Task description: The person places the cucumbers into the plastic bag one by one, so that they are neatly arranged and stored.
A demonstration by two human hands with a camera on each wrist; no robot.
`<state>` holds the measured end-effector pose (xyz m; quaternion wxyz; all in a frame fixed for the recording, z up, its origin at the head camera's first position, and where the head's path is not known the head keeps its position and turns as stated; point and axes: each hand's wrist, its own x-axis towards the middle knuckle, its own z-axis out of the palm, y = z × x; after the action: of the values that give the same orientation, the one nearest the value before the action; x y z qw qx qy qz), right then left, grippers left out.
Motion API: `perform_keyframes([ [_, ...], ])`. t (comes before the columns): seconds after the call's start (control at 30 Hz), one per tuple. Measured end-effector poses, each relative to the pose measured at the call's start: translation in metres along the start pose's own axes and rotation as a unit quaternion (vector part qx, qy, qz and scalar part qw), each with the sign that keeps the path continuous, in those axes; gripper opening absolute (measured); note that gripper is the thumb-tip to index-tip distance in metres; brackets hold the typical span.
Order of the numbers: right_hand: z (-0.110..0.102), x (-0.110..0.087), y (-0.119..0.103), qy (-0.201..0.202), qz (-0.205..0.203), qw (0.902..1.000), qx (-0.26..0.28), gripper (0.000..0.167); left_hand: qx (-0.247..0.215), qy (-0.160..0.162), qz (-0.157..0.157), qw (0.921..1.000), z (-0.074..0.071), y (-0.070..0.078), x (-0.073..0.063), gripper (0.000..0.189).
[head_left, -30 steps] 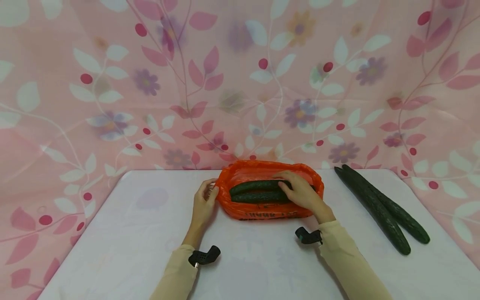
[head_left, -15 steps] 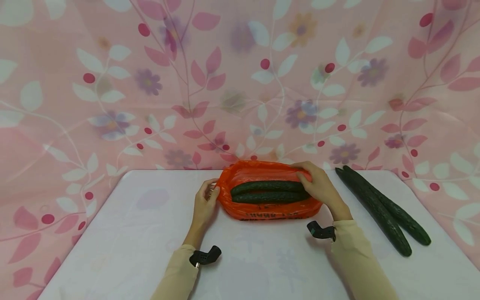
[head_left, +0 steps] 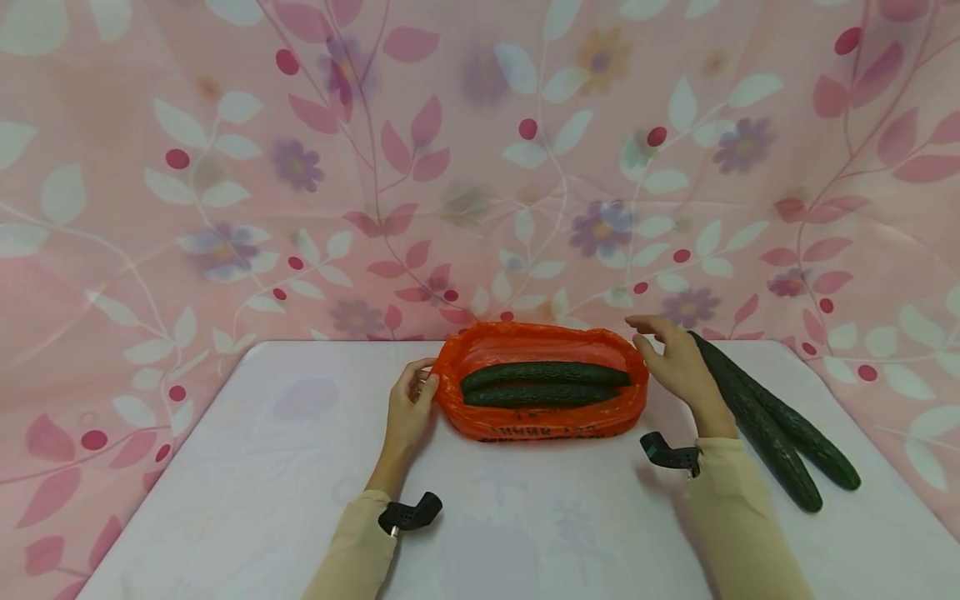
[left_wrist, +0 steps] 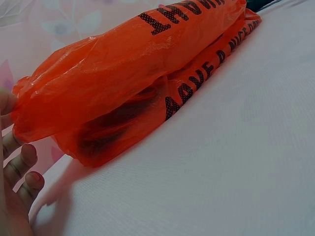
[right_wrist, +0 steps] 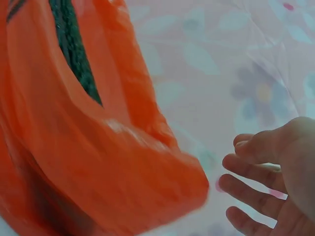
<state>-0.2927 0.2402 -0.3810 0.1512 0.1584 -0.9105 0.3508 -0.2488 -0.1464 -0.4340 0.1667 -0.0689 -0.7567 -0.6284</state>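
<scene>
An orange plastic bag [head_left: 555, 423] with black lettering lies on the table, its mouth spread and its rim rolled outward. Two cucumbers [head_left: 540, 395] lie side by side inside. My left hand [head_left: 407, 408] pinches the bag's left end; the left wrist view shows fingertips at the crumpled edge of the bag [left_wrist: 98, 78]. Just beyond the bag's right end, my right hand [head_left: 681, 367] hovers with relaxed, spread fingers. In the right wrist view that hand [right_wrist: 275, 182] is apart from the bag [right_wrist: 147, 191] and holds nothing. Another two cucumbers [head_left: 780, 454] lie on the right, partly behind it.
A white cloth covers the table [head_left: 247, 500]. Behind it hangs a pink curtain [head_left: 480, 183] printed with flowers and leaves, close to the bag's far side. Each wrist carries a small black camera [head_left: 411, 512].
My right hand has left the cucumbers inside the bag and moved right, past the bag's right end, toward the cucumbers on the table. The left hand has stayed in place.
</scene>
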Motion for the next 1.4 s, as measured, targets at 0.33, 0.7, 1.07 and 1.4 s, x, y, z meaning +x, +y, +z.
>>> perform_keyframes([
  [0.33, -0.023, -0.008, 0.016, 0.027, 0.045, 0.9986, 0.0, 0.036, -0.003, -0.001, -0.002, 1.0, 0.0, -0.001, 0.0, 0.028],
  [0.7, -0.041, -0.019, 0.032, 0.028, 0.12, 0.9921, -0.021, 0.04, 0.012, 0.001, -0.001, 0.9999, 0.001, 0.001, -0.001, 0.028],
  [1.07, -0.055, -0.032, 0.06, 0.011, 0.175, 0.9838, -0.036, 0.047, 0.013, 0.0, 0.004, 0.9999, 0.001, 0.002, 0.0, 0.028],
  [1.4, -0.062, -0.039, 0.077, -0.07, 0.242, 0.9666, -0.046, 0.063, 0.02, -0.004, -0.004, 0.9998, 0.001, 0.002, -0.001, 0.029],
])
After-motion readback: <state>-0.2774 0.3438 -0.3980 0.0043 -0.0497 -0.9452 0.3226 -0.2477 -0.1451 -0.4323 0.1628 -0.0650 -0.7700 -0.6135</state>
